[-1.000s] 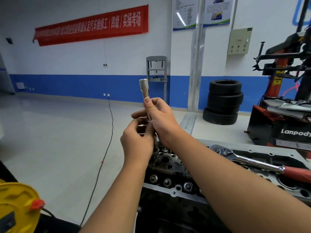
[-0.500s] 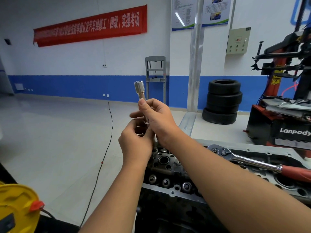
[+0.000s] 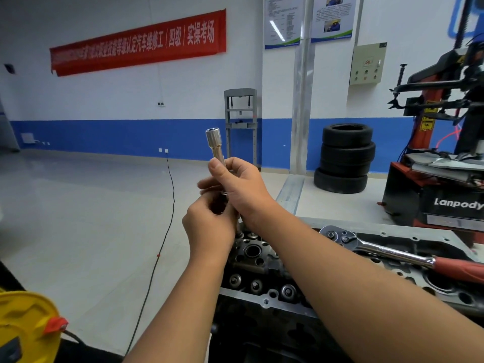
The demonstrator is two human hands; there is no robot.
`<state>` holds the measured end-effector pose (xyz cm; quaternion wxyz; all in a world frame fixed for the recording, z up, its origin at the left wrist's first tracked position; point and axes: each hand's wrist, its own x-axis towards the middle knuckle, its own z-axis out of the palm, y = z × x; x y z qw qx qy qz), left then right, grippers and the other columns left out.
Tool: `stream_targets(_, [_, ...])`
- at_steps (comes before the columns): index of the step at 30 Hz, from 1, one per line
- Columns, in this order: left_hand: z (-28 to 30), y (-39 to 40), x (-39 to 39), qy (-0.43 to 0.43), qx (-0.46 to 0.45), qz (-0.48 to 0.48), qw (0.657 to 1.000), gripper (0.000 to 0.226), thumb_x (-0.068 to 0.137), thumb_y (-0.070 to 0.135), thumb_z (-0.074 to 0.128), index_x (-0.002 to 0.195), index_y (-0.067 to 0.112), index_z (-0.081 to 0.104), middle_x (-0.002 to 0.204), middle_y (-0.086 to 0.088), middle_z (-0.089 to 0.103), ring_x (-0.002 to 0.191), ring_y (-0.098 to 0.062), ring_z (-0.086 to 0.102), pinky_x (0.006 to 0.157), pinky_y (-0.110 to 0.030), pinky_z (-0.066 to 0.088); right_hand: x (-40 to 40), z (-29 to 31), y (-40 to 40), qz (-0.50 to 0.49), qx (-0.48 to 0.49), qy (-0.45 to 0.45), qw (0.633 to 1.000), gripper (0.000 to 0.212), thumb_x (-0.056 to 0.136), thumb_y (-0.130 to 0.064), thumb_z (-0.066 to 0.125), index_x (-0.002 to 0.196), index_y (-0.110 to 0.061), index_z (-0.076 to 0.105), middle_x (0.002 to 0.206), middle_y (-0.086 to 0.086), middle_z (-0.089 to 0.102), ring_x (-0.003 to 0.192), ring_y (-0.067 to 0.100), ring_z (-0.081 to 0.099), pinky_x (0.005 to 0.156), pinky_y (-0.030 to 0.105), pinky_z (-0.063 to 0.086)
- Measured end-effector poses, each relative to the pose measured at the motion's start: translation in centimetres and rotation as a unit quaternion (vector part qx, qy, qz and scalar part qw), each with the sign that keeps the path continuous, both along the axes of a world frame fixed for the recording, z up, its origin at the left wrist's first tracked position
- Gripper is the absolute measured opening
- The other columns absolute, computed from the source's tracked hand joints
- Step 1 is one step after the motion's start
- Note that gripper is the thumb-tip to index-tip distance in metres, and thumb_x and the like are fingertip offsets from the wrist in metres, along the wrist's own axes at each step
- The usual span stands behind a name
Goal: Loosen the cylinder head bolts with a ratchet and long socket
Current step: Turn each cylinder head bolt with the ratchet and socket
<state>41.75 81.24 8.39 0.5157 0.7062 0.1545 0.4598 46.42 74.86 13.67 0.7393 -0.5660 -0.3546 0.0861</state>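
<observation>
My right hand (image 3: 239, 186) grips a long chrome socket (image 3: 215, 144) upright in front of me, its open end pointing up. Just below it, my left hand (image 3: 209, 226) curls its fingers round the socket's lower end; that end is hidden inside the two hands. Under my forearms lies the dark cylinder head (image 3: 258, 271) with its round bores and bolts. A ratchet (image 3: 366, 247) with a chrome head and red handle lies flat on top of the engine, to the right of my hands.
A yellow cable reel (image 3: 26, 326) sits at the lower left, with a black cable (image 3: 162, 239) running over the floor. Stacked tyres (image 3: 344, 158) stand by the wall. A red and black tyre changer (image 3: 445, 153) fills the right side.
The socket's top has tilted a little to the left, and both hands have shifted slightly while keeping their hold.
</observation>
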Motion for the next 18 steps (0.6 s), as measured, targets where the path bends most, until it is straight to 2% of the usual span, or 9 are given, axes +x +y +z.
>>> stream_targets(2, [0.32,-0.21,-0.37,-0.005,-0.024,-0.021,0.999,0.016,0.087,0.041,0.07,0.071,0.039,0.069,0.07,0.015,0.073,0.075,-0.009,0.072,0.078,-0.046,0.063,-0.08,0.08,0.09,0.008,-0.004,0.001,1.0,0.029,0.102,-0.037,0.064,0.092,-0.01,0.063,0.091,0.015,0.079,0.079,0.025,0.075,0.071,0.031,0.063])
stream_targets(4, [0.57,-0.4,-0.58,-0.016,-0.061,-0.056,0.996,0.027,0.085,0.056,0.059,0.077,0.035,0.075,0.076,0.008,0.077,0.081,-0.02,0.075,0.08,-0.052,0.063,-0.16,0.19,0.12,0.02,-0.004,0.009,1.0,0.036,0.104,-0.04,0.059,0.087,-0.008,0.064,0.09,0.016,0.078,0.077,0.026,0.073,0.072,0.036,0.063])
stream_targets(7, [0.59,-0.49,-0.35,-0.014,-0.084,-0.086,0.993,0.036,0.088,0.057,0.052,0.087,0.03,0.077,0.084,0.0,0.078,0.09,-0.029,0.075,0.084,-0.058,0.061,0.03,0.29,0.06,0.015,-0.002,0.021,1.0,0.043,0.106,-0.045,0.053,0.09,-0.008,0.067,0.085,0.017,0.077,0.074,0.024,0.073,0.071,0.036,0.062])
stream_targets(9, [0.58,-0.58,-0.38,-0.003,-0.06,-0.077,0.995,0.031,0.09,0.052,0.055,0.088,0.029,0.076,0.081,0.002,0.077,0.085,-0.026,0.074,0.082,-0.058,0.061,0.1,0.29,0.02,0.007,0.003,0.028,1.0,0.037,0.107,-0.045,0.052,0.096,-0.011,0.063,0.084,0.017,0.078,0.072,0.025,0.074,0.067,0.035,0.06])
stream_targets(11, [0.43,-0.49,-0.33,-0.001,-0.022,-0.045,0.999,0.019,0.095,0.042,0.067,0.082,0.031,0.073,0.077,0.007,0.075,0.078,-0.019,0.074,0.079,-0.053,0.062,0.06,0.24,0.03,0.013,0.02,0.037,0.999,0.029,0.105,-0.042,0.056,0.098,-0.014,0.055,0.084,0.017,0.078,0.072,0.028,0.074,0.063,0.035,0.061])
stream_targets(14, [0.18,-0.17,-0.17,0.004,-0.007,-0.002,1.0,0.022,0.089,0.028,0.079,0.073,0.039,0.068,0.071,0.014,0.074,0.072,-0.01,0.072,0.077,-0.046,0.062,0.16,0.1,0.11,-0.003,0.016,0.017,1.0,0.027,0.102,-0.039,0.063,0.096,-0.013,0.057,0.092,0.015,0.078,0.077,0.029,0.075,0.068,0.037,0.061])
stream_targets(16, [0.34,-0.23,-0.44,-0.007,-0.028,0.0,1.0,0.022,0.091,0.034,0.077,0.07,0.036,0.07,0.066,0.013,0.073,0.064,-0.009,0.071,0.071,-0.046,0.064,0.11,0.13,0.12,-0.017,0.005,0.005,1.0,0.029,0.102,-0.04,0.063,0.092,-0.013,0.063,0.095,0.01,0.078,0.077,0.027,0.072,0.069,0.038,0.061])
stream_targets(18, [0.61,-0.41,-0.85,-0.043,-0.068,0.009,0.997,0.034,0.096,0.049,0.064,0.071,0.028,0.071,0.067,0.01,0.073,0.064,-0.015,0.071,0.066,-0.048,0.064,-0.03,0.29,0.13,-0.021,-0.004,-0.002,1.0,0.036,0.104,-0.043,0.058,0.086,-0.013,0.067,0.092,0.006,0.076,0.074,0.023,0.068,0.063,0.037,0.058])
